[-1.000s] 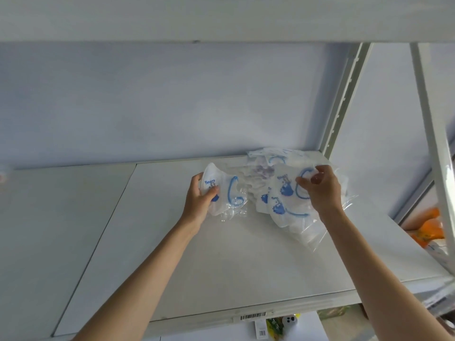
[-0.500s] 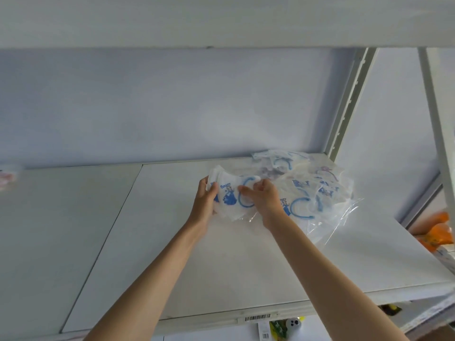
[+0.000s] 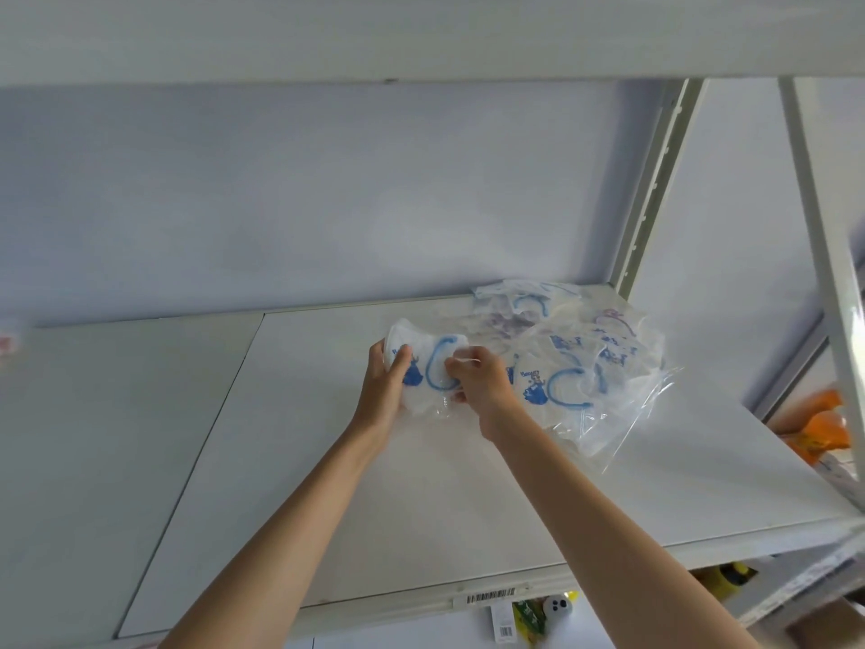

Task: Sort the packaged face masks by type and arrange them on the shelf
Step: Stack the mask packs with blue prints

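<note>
- The left hand (image 3: 384, 384) and right hand (image 3: 477, 381) both pinch one packaged mask (image 3: 428, 363), white with blue print, fingers closed on its left and right edges.
- It is held just above the white shelf (image 3: 327, 484), mid-depth.
- A loose pile of packaged masks (image 3: 575, 363) lies right of it, toward the far right corner.

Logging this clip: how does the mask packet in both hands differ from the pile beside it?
The held mask packet is single, gripped by the left hand and right hand; the pile is many packets, untouched, heaped near the shelf's back corner. Both show clear wrappers with blue print.
</note>
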{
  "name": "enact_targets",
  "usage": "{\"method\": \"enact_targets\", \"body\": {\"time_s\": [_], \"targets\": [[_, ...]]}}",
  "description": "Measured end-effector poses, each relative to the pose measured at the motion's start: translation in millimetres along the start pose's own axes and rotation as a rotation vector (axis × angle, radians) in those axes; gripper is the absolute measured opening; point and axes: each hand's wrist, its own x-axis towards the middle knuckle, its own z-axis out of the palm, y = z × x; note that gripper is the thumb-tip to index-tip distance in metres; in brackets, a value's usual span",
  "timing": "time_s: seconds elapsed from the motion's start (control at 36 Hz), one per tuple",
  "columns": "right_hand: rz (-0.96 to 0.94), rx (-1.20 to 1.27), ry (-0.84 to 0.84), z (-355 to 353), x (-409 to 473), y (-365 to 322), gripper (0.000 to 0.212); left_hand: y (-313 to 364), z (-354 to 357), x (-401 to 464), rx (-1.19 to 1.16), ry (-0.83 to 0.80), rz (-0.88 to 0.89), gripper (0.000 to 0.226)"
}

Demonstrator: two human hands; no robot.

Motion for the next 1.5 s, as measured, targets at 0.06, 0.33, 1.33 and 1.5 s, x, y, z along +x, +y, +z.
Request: {"method": "enact_targets", "body": {"time_s": [0.06,0.33,1.33,1.5], "targets": [[-0.020,-0.004,0.022,2.3,-1.6,2.7,0.018,-0.2,0.0,-1.4,0.031,-0.013,0.036,0.022],[-0.359,-0.915,0.472,-92.1,-0.5,-1.2,0.041,-0.7,-19.1,5.1,0.098,0.054,0.134,0.024],[-0.314,-0.221,0.125,-14.3,-2.8,-10.1,0.074,5.2,-3.7,-7.8,-0.078,0.003,-0.021,0.018],[-0.312,-0.286,0.188,-7.9,-2.2,-0.5,0.065,0.3,-8.2,-7.7,-0.004,0.029,0.055,0.017]]}}
